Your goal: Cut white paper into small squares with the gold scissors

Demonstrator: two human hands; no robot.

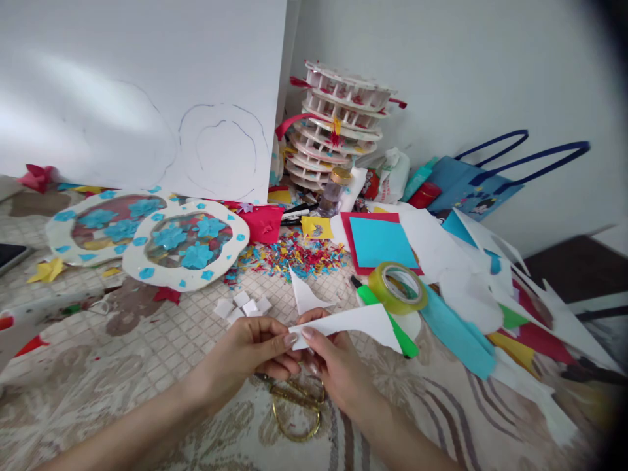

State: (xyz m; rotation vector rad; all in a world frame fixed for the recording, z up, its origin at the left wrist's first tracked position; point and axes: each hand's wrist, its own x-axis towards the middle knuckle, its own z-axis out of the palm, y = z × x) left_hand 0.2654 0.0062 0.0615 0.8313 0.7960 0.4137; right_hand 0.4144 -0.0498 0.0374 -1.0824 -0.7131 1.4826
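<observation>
Left hand (258, 345) and right hand (337, 362) pinch the strip (357, 323) near one end — presumably for fine control; scissors (296, 397) lie beneath — within reach.

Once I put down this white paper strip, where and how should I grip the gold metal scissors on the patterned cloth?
Probably by the wide handle loop nearest you, coming with your right hand from the near side: it lies clear of both hands, while the far end of the scissors seems hidden by your left hand.
</observation>
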